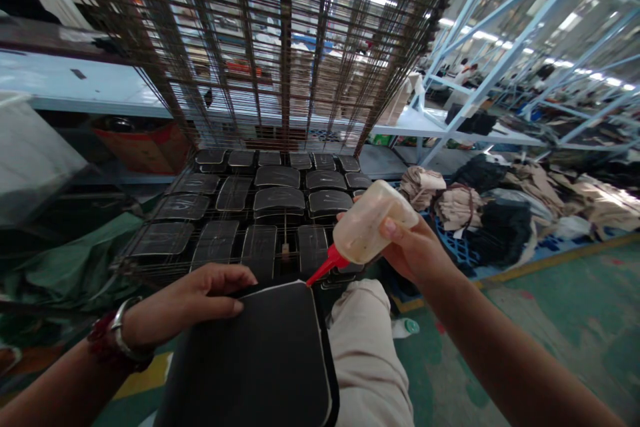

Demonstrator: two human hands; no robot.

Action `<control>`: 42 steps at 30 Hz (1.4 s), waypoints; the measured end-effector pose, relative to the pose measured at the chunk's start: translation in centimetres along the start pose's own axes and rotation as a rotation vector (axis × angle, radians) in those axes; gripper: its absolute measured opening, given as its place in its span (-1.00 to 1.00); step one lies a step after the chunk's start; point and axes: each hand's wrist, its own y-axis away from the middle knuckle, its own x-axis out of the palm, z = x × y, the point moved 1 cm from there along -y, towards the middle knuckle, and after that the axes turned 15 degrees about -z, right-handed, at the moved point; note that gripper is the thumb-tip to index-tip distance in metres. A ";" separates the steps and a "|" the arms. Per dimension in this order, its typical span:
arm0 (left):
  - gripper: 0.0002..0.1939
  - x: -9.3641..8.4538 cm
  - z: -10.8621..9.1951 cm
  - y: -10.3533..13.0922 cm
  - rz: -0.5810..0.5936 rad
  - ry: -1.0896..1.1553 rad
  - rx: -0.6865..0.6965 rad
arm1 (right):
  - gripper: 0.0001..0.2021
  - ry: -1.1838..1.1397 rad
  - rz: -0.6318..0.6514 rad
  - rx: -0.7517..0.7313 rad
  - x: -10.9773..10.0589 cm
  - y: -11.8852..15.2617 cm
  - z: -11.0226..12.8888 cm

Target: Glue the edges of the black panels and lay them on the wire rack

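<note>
My right hand (407,243) is wrapped round a cloudy squeeze bottle (373,220), tipped with its red nozzle (325,265) down. The nozzle tip meets the far right corner of a black panel (260,353) with rounded corners. A thin white line runs along the panel's far and right edges. With thumb and fingers, my left hand (207,297) grips the panel's far left edge; the fingertips beneath are partly hidden. The panel lies over my lap, beside a leg in light trousers (373,353).
Ahead, rows of black pieces (277,200) lie on a wire rack (160,230), with stacked wire shelves (285,47) raised behind. Fabric bundles (460,207) sit on a blue pallet at right. A green-capped bottle (405,327) is by my leg. An orange box (143,147) stands at left.
</note>
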 end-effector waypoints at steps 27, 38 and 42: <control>-0.77 -1.4 0.9 -0.4 -0.161 0.127 -0.050 | -0.61 -0.112 0.094 0.126 -1.2 2.5 -1.0; -0.65 -1.5 0.2 -0.1 -0.336 0.248 -0.102 | -0.52 -0.132 0.035 0.140 -1.8 3.6 -1.2; -0.62 -1.4 0.8 -0.1 -0.417 0.405 -0.152 | -0.49 -0.210 -0.078 0.115 -2.0 3.6 -1.7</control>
